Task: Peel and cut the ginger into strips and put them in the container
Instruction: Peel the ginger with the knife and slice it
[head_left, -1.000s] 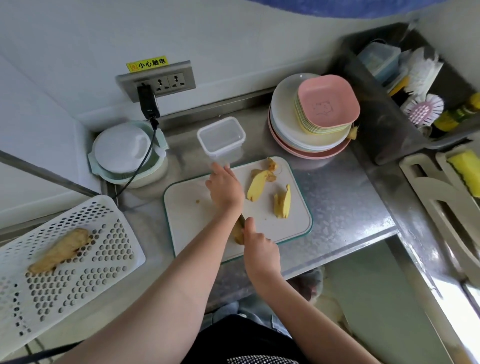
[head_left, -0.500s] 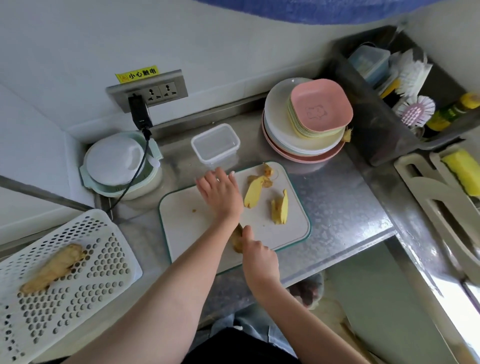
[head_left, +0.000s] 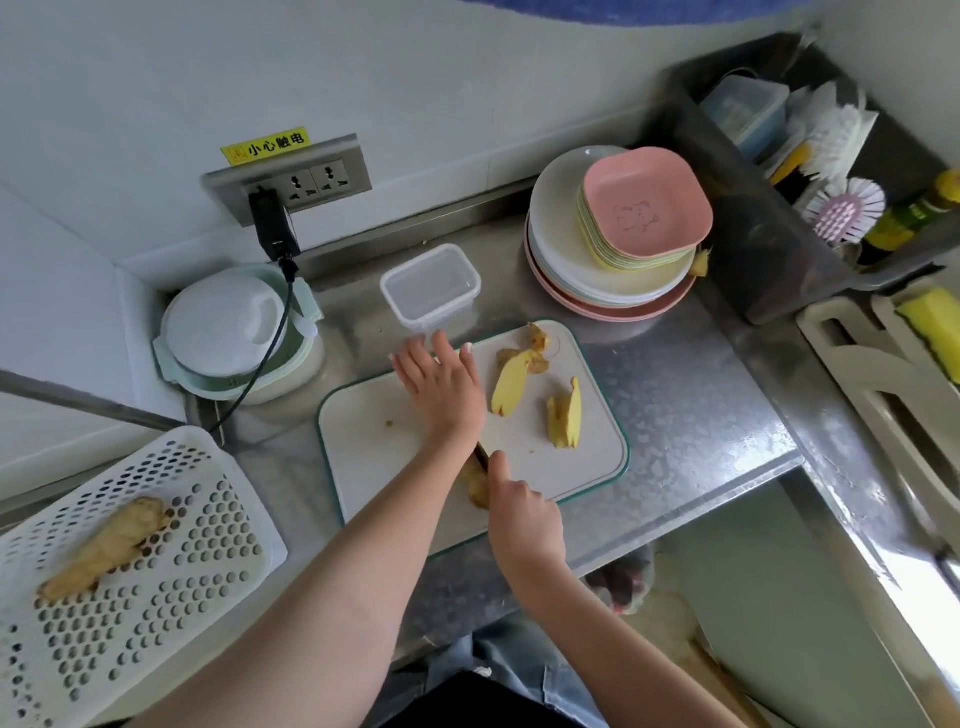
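Two peeled yellow ginger pieces (head_left: 510, 383) lying right on white green-rimmed cutting board (head_left: 374, 441), peel scraps (head_left: 537, 340) at far edge. Left hand (head_left: 441, 387) spread flat, fingers straight; right hand (head_left: 524, 519) gripping knife (head_left: 482, 456) over another ginger chunk (head_left: 478, 488) at near edge. Clear plastic container (head_left: 428, 288) beyond, unfilled; strips apparently not yet cut. Unpeeled ginger root (head_left: 104, 545) waiting in white perforated basket (head_left: 156, 597), near left.

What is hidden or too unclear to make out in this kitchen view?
- Knife, head view: only a dark sliver shows between the left hand and right hand; its blade is covered.
- Ginger being cut, head view: mostly behind the left forearm.
- Container, head view: its contents cannot be told through the clear plastic.
- Basket, head view: cut off by the left edge.
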